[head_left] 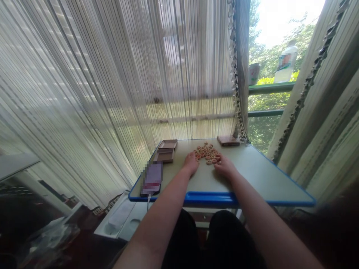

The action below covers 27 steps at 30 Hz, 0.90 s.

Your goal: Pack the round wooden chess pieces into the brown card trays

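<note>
A heap of small round wooden game pieces, which look like Chinese chess discs with markings, is spread over the middle of the table. At the heap's left edge rests my left hand, its fingers slightly curved and reaching forward against the outer pieces. My right hand lies at the right edge, fingers apart, its tips touching the nearest discs. Neither hand visibly grips a piece. The pieces under the fingertips are partly hidden.
Two shallow brown box halves lie at the table's left, with a phone and its white cable in front. A flat brown box sits at the back right. Blue edging bounds the table. A bottle and cup stand by the window.
</note>
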Motion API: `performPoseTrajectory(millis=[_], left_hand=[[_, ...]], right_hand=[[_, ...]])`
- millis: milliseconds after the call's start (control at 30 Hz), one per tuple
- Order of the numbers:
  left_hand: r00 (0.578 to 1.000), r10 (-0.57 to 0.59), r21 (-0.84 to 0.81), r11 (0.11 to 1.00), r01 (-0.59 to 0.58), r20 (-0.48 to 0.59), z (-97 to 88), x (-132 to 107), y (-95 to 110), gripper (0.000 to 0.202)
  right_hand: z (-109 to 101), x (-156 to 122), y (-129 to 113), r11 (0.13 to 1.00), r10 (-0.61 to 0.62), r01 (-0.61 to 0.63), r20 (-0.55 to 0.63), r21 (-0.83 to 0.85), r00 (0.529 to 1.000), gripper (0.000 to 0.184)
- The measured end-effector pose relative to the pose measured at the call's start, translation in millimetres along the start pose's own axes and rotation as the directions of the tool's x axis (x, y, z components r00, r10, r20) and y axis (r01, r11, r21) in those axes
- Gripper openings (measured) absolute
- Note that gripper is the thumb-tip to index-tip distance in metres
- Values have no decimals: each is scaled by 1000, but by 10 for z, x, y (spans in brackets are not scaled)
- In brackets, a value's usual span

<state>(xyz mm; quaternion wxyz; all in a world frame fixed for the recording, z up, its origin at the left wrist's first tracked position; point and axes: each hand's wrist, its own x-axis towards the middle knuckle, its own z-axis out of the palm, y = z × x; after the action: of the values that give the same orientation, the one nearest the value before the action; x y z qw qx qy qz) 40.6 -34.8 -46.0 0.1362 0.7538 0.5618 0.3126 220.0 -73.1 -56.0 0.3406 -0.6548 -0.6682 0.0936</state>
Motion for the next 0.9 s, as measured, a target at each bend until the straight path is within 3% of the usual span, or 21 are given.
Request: performPoseTrajectory(millis=[233, 400, 567, 700, 900], left_hand=[[1000, 8, 56, 998, -10, 25, -78, 3, 20, 36], [1000, -2, 128, 992, 1, 6, -113, -24, 2, 38], [1000, 8, 143, 990, -10, 13, -129, -20, -12, 37], [1000, 27, 129, 991, -28, 9, -138, -10, -18, 33], [1000, 24, 109, 994, -25, 9, -144, -1, -8, 31]], right_hand=[[-47, -59, -59, 995, -68, 69, -15, 69, 998, 21], [-30, -66, -66, 987, -129, 129, -8, 95, 992, 11], [-5, -40, -49, 983, -174, 175, -15, 49, 985, 11], [-1, -27, -38, 990, -137, 135, -56, -28, 989, 14], [-4, -23, -57, 985, -141, 142, 10, -98, 990, 13]])
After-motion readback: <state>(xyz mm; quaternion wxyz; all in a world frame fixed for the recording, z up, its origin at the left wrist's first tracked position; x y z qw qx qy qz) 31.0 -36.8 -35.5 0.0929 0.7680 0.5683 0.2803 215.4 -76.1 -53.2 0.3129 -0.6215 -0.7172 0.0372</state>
